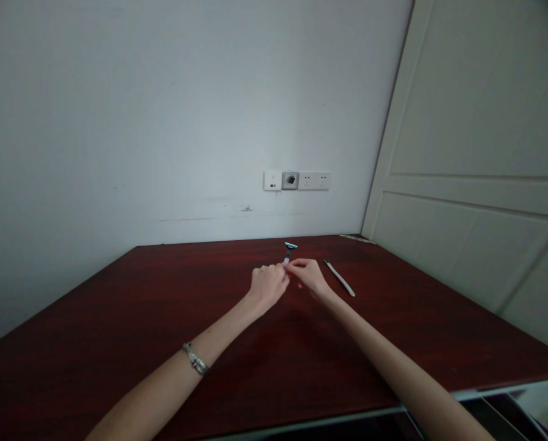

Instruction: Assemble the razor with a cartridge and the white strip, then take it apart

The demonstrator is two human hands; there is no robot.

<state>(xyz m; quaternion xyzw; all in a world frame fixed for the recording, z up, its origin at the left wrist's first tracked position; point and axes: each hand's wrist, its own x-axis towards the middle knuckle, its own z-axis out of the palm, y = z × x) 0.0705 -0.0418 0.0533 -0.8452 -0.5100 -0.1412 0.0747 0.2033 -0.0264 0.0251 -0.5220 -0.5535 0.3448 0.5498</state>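
A razor with a teal head (290,247) sticks out beyond my two hands over the dark red table (163,318). My left hand (268,285) is closed round the razor's handle, which is mostly hidden. My right hand (307,274) meets it from the right, its fingers pinched on the same handle just below the head. A bracelet sits on my left wrist. To the right of my right hand a white fork (340,277) lies flat on the table, untouched.
A white wall stands behind the table, with a row of sockets (296,180). A cream panelled door (476,184) closes off the right side. The table's near edge runs along the bottom right.
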